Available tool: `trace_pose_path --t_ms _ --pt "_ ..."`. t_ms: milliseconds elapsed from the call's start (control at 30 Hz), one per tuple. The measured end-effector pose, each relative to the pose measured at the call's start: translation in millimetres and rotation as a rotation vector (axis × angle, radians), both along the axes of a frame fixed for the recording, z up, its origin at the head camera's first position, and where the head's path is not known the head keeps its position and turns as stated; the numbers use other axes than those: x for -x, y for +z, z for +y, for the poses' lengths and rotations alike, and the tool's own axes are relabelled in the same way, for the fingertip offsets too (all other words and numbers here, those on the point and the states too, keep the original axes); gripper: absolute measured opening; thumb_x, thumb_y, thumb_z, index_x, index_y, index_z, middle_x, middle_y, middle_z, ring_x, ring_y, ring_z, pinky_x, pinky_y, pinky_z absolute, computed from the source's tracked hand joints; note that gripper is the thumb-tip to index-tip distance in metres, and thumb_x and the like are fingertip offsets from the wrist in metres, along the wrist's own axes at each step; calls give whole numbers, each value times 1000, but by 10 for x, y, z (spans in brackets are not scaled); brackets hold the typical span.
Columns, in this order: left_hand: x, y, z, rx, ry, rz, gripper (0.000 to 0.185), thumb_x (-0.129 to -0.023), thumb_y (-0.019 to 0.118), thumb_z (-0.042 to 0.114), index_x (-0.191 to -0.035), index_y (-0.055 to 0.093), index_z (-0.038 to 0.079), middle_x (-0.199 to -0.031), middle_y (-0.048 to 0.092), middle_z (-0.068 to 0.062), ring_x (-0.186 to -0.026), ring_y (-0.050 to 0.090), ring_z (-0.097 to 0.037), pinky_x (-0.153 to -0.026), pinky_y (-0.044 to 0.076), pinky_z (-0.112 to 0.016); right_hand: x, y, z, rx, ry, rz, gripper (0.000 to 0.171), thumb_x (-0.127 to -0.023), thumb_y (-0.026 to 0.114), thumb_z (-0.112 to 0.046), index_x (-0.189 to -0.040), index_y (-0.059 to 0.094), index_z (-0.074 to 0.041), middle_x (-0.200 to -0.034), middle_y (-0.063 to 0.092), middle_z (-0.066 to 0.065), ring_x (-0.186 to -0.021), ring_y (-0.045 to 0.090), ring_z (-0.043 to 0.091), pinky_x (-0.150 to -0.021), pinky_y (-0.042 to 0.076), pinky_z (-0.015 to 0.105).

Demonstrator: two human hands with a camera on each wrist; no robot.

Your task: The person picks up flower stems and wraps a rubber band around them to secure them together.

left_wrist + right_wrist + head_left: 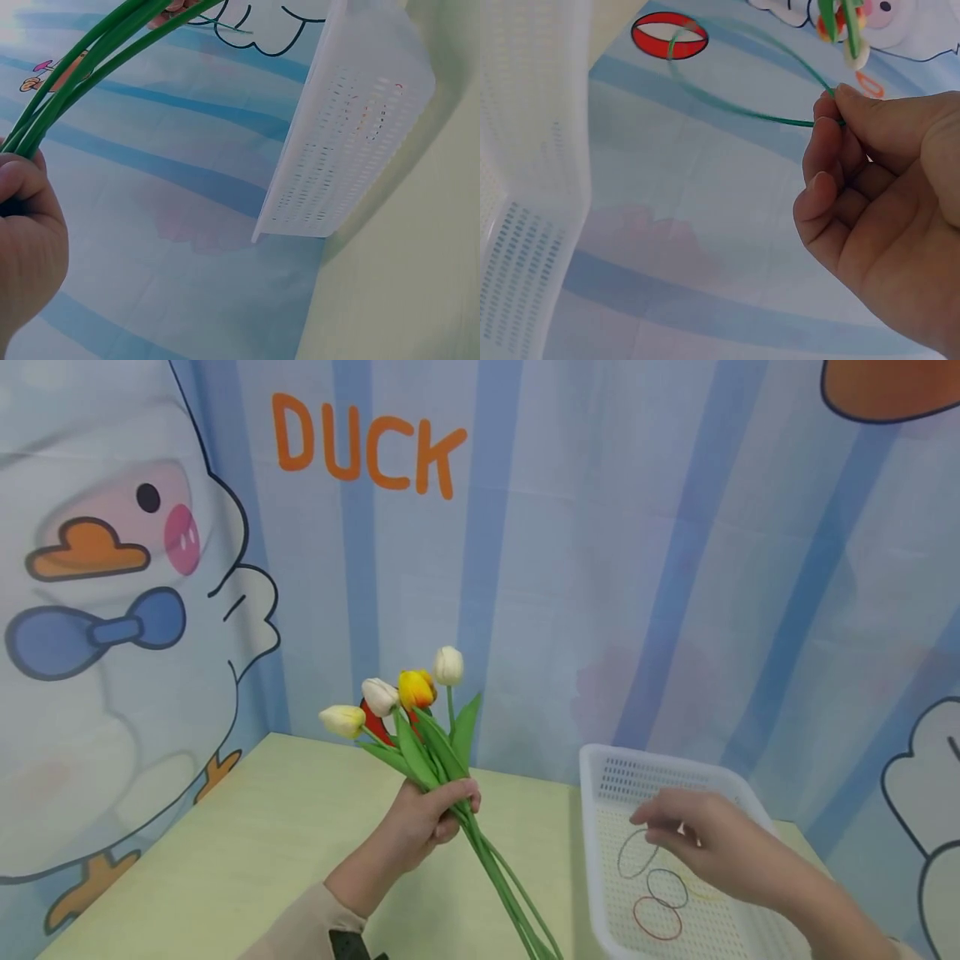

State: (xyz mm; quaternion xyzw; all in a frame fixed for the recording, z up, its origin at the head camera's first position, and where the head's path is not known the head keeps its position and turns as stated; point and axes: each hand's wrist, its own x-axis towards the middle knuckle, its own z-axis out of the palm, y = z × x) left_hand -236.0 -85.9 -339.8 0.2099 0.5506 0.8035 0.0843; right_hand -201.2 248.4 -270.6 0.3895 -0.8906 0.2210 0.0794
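Note:
In the head view my left hand (420, 828) grips a small bunch of artificial tulips (415, 752) by the stems. White, pale yellow and orange-yellow heads point up and away, while the green stems (82, 67) trail down to the right. My right hand (720, 843) is raised over the white basket. Between its thumb and index finger it pinches a thin green rubber band (780, 120), which hangs as a loose loop clear of the flowers. The other fingers of that hand are curled.
The white perforated basket (590, 843) stands on the pale yellow table (225, 827) at the right. Inside lie a red rubber band (635, 917), a dark blue one (649, 885) and a yellowish one partly behind my hand. A printed duck curtain (540, 568) hangs behind.

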Motion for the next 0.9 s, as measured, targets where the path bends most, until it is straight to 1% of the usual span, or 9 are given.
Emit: trace_pose_path --t_ms 67,167,233,333,533,767,833,900 --pt "6 -1 -6 -10 -2 15 4 -95 55 10 -93 56 12 -72 60 2 -40 36 -2 -41 29 -18 -45 -13 -23 22 45 50 19 -89 65 -2 -104 69 -13 -93 68 -6 -78 56 -1 -58 48 21" --pt "7 -3 -23 -24 -11 42 4 -95 54 11 -94 57 13 -72 61 3 -40 36 -2 -41 29 -17 -103 -48 -68 48 110 117 23 -86 67 3 -100 68 -16 -92 67 -7 -78 57 -1 -56 47 20" --pt "8 -5 -31 -33 -20 61 2 -96 54 12 -96 56 12 -73 61 3 -40 36 -2 -41 29 -17 -141 -75 -101 61 142 125 26 -85 67 3 -99 67 -19 -91 66 -9 -78 57 -1 -56 47 19" --pt "3 -6 -45 -48 -35 75 3 -97 52 11 -99 53 12 -73 61 4 -41 37 -1 -41 29 -17 -193 -113 -141 77 185 91 28 -87 65 3 -100 65 -22 -91 64 -12 -79 58 -2 -57 48 19" --pt "-3 -5 -71 -97 -46 102 5 -98 51 11 -99 54 15 -75 62 5 -41 38 0 -42 29 -16 -269 -165 -184 90 252 8 26 -91 61 1 -104 62 -22 -94 63 -11 -81 59 -1 -63 51 20" --pt "0 4 -89 -143 -54 160 7 -99 49 10 -98 55 13 -75 63 6 -42 39 1 -41 26 -18 -334 -196 -210 85 243 -94 21 -96 57 -7 -106 63 -24 -95 60 -12 -75 55 -3 -59 48 19" --pt "2 5 -91 -155 -61 175 9 -99 47 9 -99 55 13 -76 64 6 -42 39 2 -41 25 -18 -345 -206 -219 82 246 -113 21 -96 57 -7 -107 63 -24 -95 60 -11 -74 54 -3 -59 48 19" --pt "8 6 -92 -168 -68 189 10 -99 46 8 -100 55 13 -76 64 6 -42 39 2 -41 25 -18 -355 -219 -230 86 258 -106 22 -96 57 -6 -107 63 -24 -95 60 -11 -75 54 -2 -60 48 19"
